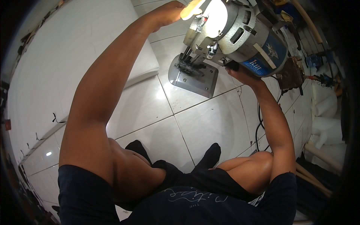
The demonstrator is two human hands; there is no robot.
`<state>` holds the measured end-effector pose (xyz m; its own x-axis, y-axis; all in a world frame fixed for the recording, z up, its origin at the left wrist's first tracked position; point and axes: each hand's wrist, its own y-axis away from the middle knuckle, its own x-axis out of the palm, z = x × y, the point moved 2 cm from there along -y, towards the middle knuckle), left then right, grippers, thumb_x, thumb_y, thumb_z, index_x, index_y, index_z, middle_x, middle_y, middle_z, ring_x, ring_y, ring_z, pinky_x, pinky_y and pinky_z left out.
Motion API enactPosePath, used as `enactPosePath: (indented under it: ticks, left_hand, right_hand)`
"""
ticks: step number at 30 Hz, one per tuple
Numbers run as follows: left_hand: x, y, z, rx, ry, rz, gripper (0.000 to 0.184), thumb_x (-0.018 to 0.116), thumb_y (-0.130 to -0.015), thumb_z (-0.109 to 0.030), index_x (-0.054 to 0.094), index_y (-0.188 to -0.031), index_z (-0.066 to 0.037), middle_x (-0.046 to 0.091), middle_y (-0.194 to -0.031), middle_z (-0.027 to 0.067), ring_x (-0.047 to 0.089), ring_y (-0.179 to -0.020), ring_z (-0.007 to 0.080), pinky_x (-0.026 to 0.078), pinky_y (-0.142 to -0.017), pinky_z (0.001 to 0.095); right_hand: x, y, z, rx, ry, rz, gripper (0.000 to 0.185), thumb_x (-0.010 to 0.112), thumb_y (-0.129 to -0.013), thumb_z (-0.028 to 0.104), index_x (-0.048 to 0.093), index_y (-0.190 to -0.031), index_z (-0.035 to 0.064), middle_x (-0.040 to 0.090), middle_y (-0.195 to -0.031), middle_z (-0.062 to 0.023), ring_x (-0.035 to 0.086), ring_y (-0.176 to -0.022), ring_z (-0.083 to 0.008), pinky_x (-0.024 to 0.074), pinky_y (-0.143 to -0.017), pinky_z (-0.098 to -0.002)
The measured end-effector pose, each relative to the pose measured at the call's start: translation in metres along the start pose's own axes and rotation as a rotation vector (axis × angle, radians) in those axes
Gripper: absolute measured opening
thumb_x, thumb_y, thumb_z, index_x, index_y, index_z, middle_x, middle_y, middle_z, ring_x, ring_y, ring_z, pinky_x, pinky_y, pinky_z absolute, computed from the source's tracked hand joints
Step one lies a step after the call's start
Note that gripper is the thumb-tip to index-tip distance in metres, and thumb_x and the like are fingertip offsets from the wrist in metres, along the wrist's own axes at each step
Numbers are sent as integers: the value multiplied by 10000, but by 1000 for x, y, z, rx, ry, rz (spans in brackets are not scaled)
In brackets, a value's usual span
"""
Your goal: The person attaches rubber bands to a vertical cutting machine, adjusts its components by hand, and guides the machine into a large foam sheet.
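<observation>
A cloth cutting machine (240,33) with a silver motor housing and a blue "km" label is on the tiled floor in front of me. Its metal base plate (195,80) shows below the blade post. Under the motor, my right hand (243,75) is closed on the machine's body, some of its fingers hidden. At the top, my left hand (168,14) is curled against a yellow handle-like piece (191,9) beside the bright lamp glare. That hand's fingertips are mostly out of sight.
A large white padded slab (75,45) lies along the left. Black cable (258,127) runs across the floor tiles (174,114) near my right forearm. White rolls (326,129), wooden poles (313,180) and assorted tools crowd the right side. My feet are below the machine.
</observation>
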<state>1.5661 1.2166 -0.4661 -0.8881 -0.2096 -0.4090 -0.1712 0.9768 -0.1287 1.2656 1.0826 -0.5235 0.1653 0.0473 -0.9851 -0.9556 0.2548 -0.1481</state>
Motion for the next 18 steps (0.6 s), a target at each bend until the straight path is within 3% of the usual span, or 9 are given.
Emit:
enactPosePath:
  ticks: [5, 7, 13, 18]
  left_hand:
    - [0, 0, -3, -30, -35, -21, 264, 575, -877, -190, 684, -989, 23, 693, -898, 108, 584, -819, 165, 466, -747, 354]
    - [0, -1, -2, -3, -35, -11, 266, 579, -876, -196, 687, -979, 24, 693, -885, 109, 584, -813, 164, 467, -739, 355]
    - [0, 3, -7, -65, -9, -37, 264, 588, -877, -209, 694, -955, 21, 693, -863, 96, 585, -799, 161, 468, -730, 348]
    - [1, -1, -3, -27, -16, -22, 257, 590, -877, -213, 700, -923, 15, 691, -839, 82, 583, -776, 147, 465, -711, 336]
  right_hand:
    - [7, 1, -9, 39, -76, 21, 322, 626, -871, 331, 631, -1047, 61, 675, -1013, -125, 618, -1019, -291, 456, -906, -417]
    - [9, 1, -14, 98, -1, 177, 424, 576, -910, 379, 576, -1203, 73, 623, -1190, -100, 584, -1127, -228, 466, -944, -377]
    - [2, -2, -3, 97, -26, 111, 371, 588, -899, 354, 622, -1131, 66, 666, -1075, -111, 620, -1055, -230, 479, -908, -379]
    - [4, 0, -8, 111, -68, 114, 365, 597, -890, 352, 611, -1120, 70, 658, -1114, -119, 594, -1096, -279, 441, -938, -421]
